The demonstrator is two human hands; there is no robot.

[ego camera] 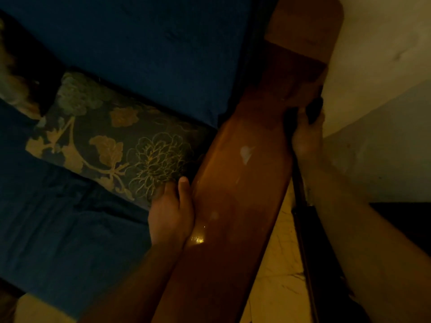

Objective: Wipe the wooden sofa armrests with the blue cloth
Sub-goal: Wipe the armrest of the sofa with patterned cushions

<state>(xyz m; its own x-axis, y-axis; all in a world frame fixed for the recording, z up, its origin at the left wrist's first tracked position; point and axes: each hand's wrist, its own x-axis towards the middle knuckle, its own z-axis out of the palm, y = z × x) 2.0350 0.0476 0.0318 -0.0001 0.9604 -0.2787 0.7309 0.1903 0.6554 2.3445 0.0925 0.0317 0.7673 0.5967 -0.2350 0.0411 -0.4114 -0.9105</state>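
Very dim, warm yellowish light. A small glare spot shines on the wooden armrest (233, 183); the cushions sink into shadow. Soft, slightly blurred, edges curve.

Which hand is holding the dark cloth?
The right hand, at the armrest's wall-side edge, grips the dark cloth; the left hand rests bare on the cushion side.
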